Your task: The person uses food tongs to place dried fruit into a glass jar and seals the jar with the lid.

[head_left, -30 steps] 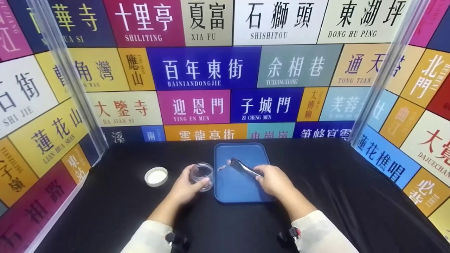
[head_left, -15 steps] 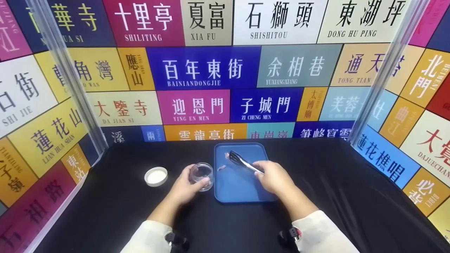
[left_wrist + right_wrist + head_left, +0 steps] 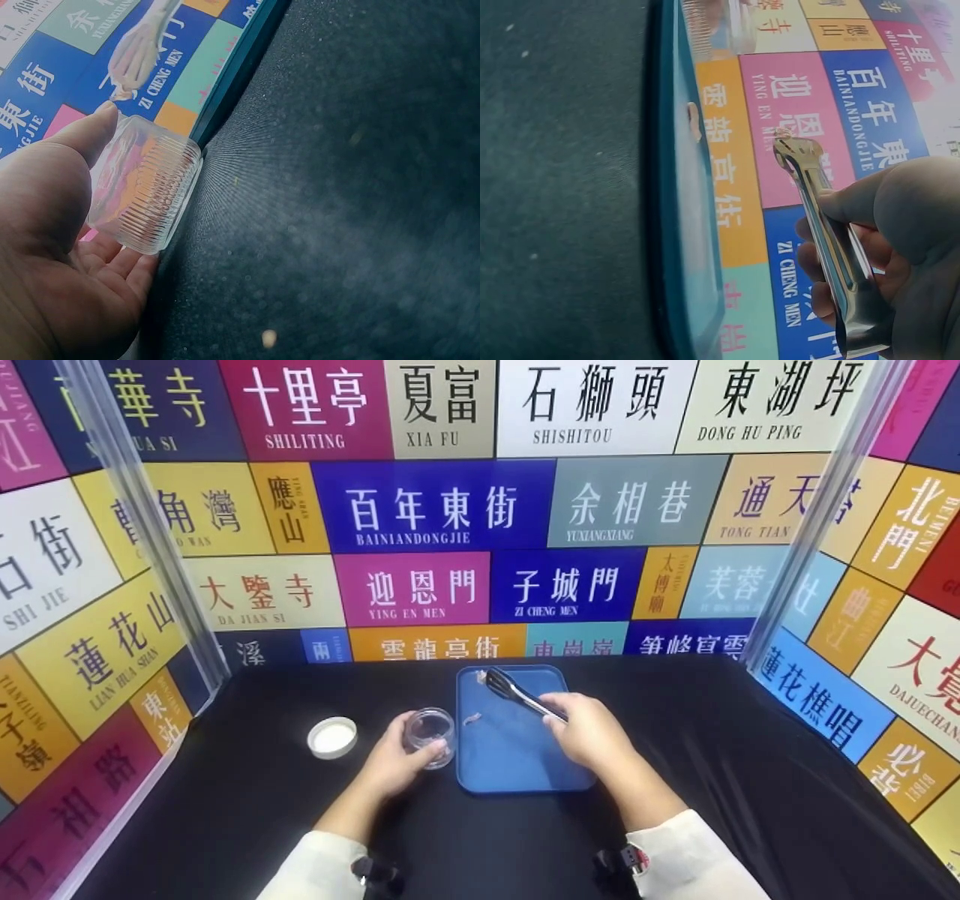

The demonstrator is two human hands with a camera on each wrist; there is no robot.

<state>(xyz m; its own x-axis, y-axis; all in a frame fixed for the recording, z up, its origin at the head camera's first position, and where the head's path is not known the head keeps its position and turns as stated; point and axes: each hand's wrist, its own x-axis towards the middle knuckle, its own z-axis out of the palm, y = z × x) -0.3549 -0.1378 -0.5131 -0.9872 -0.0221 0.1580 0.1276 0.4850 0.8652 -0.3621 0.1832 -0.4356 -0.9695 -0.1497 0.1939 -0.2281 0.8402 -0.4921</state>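
Right hand grips shiny metal tongs w/ slotted tips, over far end of blue tray. Left hand curls round clear ribbed jar, just left of tray, on desk

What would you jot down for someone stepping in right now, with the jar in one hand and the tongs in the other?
Left hand grips the clear jar, open and upright on the black cloth, just left of the blue tray.
Right hand holds the metal tongs, tips over the tray's far left corner by a small pale scrap; whether they pinch it cannot be told.
A second pale scrap lies on the tray near the jar.
White lid sits off, left of the jar.
Done: jar opened.
Left: probably both scraps into the jar, then the lid on.
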